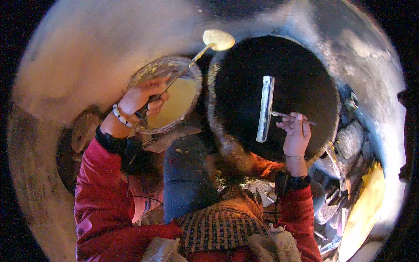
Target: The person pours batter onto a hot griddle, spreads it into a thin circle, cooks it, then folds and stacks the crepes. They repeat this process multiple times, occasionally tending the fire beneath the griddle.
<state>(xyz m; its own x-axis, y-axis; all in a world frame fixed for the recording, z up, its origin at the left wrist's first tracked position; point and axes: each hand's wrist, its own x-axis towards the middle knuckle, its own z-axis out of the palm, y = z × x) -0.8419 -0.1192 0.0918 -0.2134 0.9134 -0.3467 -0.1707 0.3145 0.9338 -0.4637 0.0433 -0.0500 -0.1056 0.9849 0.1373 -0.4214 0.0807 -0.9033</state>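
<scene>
My left hand is closed round the handle of a ladle, whose pale, batter-coated bowl reaches out beyond the pot. Below that hand stands a round pot with a crusted rim, holding a yellowish, batter-like liquid. In my right hand the thin stick handle of a T-shaped batter spreader is pinched between the fingers. Its long whitish crossbar lies over the dark round griddle; whether it touches the surface, I cannot tell. No batter shows on the black griddle.
Orange fire glows under the griddle's near edge, close to my right forearm. Firewood and stones are heaped at the right, beside a long yellow piece. My knee is between pot and fire.
</scene>
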